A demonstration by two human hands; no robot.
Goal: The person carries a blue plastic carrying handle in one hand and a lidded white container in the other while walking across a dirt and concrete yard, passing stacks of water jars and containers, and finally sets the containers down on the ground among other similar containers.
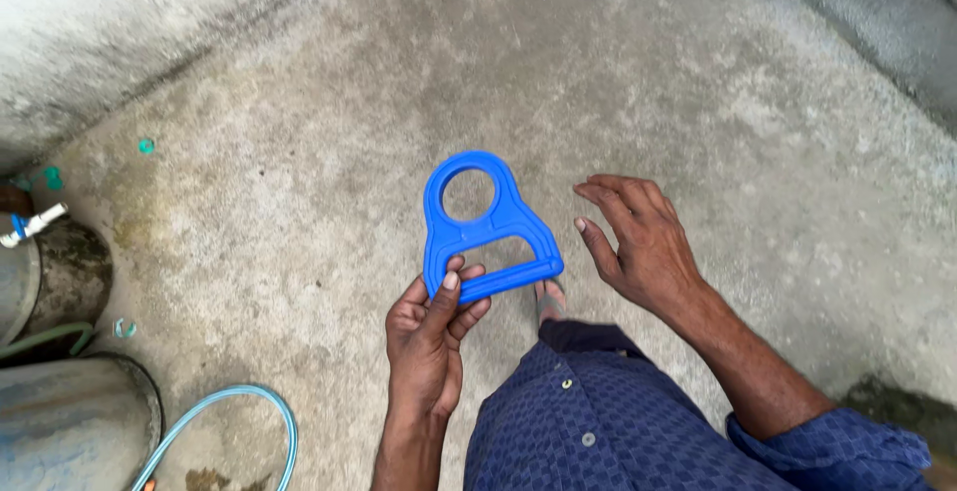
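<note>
Blue plastic handle [486, 228], flat, with a round ring at its top and a D-shaped grip bar below, sits at the centre of the frame, held up above a rough concrete floor [299, 202]. Starting at the far left edge, a white tap [32, 224] juts out over grey round containers [70, 421], and a pale blue hose [234, 409] curves along the lower left, likely left lying where water is drawn. Moving right, the left hand [427, 341] pinches the handle's lower left corner, thumb on top and fingers curled beneath, so the flat face tilts toward the viewer. Right of centre, the right hand [638, 242] hovers just beside the handle, fingers spread wide, holding nothing. A dark blue checked shirt [598, 421] fills the lower right.
</note>
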